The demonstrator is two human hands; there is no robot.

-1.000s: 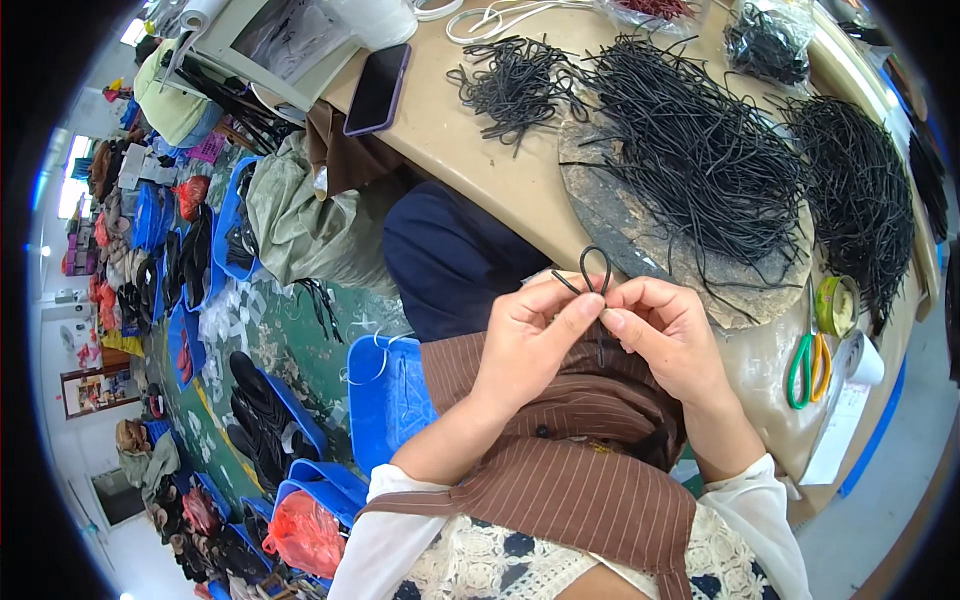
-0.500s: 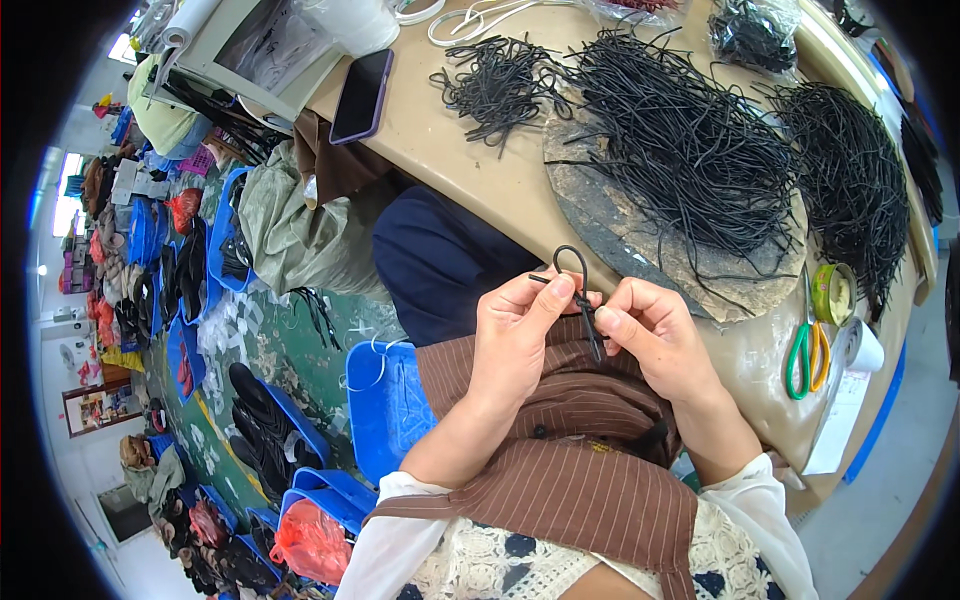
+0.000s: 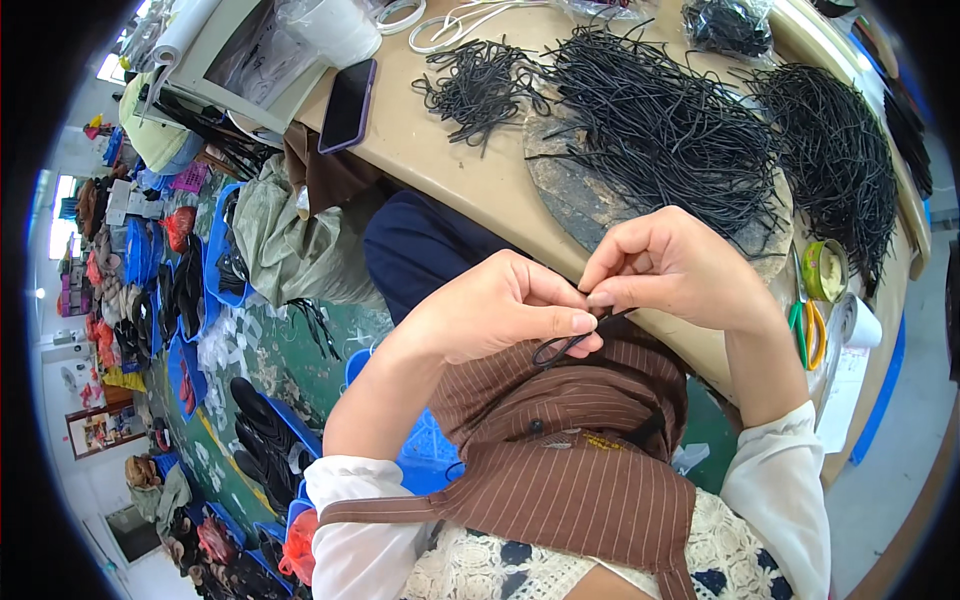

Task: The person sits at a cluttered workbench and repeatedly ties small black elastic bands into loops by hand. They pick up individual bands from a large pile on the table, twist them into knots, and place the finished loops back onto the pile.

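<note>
Over my lap, just off the table's edge, a thin black cord point(image 3: 562, 352) hangs in a small loop below my fingers. My left hand point(image 3: 508, 308) pinches it between thumb and fingers. Fingertips of my right hand point(image 3: 668, 272) meet the left ones from above, closed on the cord where a short end sticks out to the right. The spot where the cord crosses is hidden by my fingers. On the table beyond lies a big heap of loose black cords point(image 3: 665, 130) on a round worn board point(image 3: 560, 195). A smaller pile of looped black cords point(image 3: 478, 88) sits to its left.
Another bundle of black cords point(image 3: 835, 160) lies on the right. Near it are a round tin point(image 3: 825, 270), scissors point(image 3: 808, 330) and a white roll point(image 3: 858, 322). A phone point(image 3: 347, 108) rests at the table's left edge. Blue bins point(image 3: 428, 445) stand on the green floor.
Both hands have turned inward and come together, the right one rising over the cord. The upright loop above my fingers now hangs below them. The view has shifted slightly.
</note>
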